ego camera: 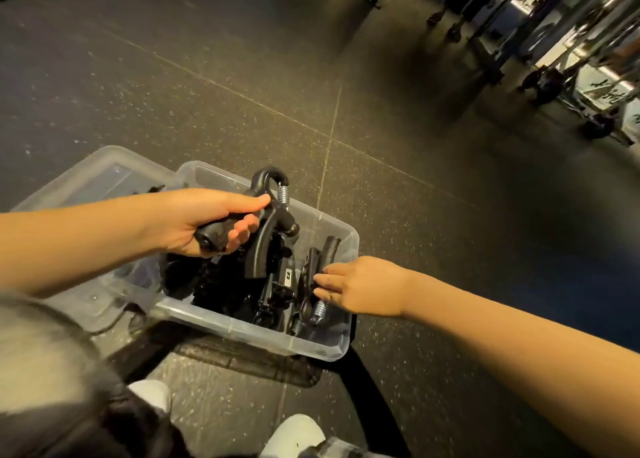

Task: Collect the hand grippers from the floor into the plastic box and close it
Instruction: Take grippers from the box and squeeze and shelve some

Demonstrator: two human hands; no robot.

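We see a clear plastic box (249, 333) on the dark speckled floor (242, 59), part-filled with black hand grippers (221, 284). The left hand (211, 220) holds a raised gripper (258, 246) above it, grip clenched round one foam handle. The right hand (363, 286) lies on a second gripper (330, 246) at the box's right end; we cannot tell whether that grip grasps it. We judge them light, stiff and springy, best taken by a padded handle. Each shows curved handles and a steel spring.
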